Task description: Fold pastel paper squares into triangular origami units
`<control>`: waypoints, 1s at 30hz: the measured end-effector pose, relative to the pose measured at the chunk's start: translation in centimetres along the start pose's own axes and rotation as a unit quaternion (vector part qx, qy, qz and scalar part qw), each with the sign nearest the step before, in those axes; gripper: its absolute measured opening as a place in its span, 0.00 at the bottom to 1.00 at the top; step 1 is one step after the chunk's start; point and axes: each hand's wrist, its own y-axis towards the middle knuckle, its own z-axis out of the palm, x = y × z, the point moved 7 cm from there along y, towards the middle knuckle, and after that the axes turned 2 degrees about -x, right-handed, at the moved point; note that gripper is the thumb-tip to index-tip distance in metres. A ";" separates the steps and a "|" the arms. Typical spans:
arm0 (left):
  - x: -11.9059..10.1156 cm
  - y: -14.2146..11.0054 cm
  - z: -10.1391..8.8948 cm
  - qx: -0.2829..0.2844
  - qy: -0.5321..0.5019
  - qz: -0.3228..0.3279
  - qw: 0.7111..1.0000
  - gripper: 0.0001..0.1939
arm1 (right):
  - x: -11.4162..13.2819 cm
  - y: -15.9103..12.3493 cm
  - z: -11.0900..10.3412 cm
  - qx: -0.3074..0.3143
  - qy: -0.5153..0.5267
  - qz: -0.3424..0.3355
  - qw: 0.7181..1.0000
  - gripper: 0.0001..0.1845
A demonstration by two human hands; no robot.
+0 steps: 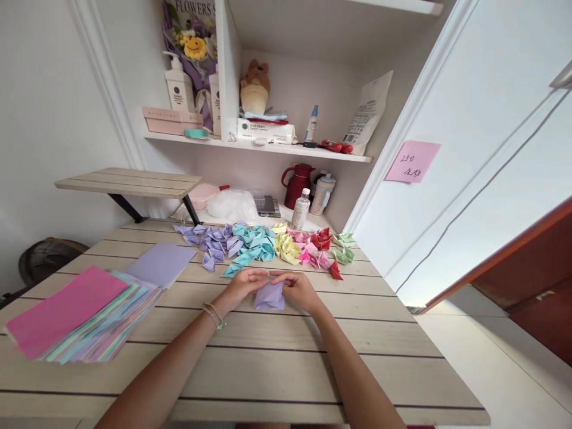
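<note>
Both hands mostly closed: left hand (241, 286) and right hand (298, 289) pinch the upper edge of a lilac folded paper (270, 297), low over the counter (313, 381) in front of me. Origami heap (254, 245) just beyond, grouped by colour, sits between me and the plastic bottle (301, 211). Left of my arms: fanned paper stack (67, 316), pink on top, purple sheets (161, 264) beside it. Raised stand (127, 182) back left, red jug (298, 187) under the shelf (259, 146). Readable: "FLOWERS S" above the bouquet (195, 47); "250" on the pink note (413, 162). Shelf labels too small.
</note>
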 end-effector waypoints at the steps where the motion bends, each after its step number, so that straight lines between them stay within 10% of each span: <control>1: -0.1 0.1 -0.2 -0.013 -0.002 0.011 1.000 0.20 | -0.1 -0.1 0.2 0.022 0.021 0.018 0.999 0.13; 5: -0.1 0.4 -1.0 -0.062 -0.016 0.045 0.997 0.20 | -0.8 -0.2 0.7 0.060 0.047 0.073 0.994 0.14; 12: -0.3 0.2 -0.2 -0.013 -0.069 0.033 0.997 0.18 | -1.0 0.4 -2.0 -0.123 0.057 0.056 0.989 0.17; 30: -1.0 -0.1 0.2 -0.038 0.012 0.100 0.994 0.24 | -0.6 0.4 -1.9 -0.104 -0.089 0.005 0.991 0.23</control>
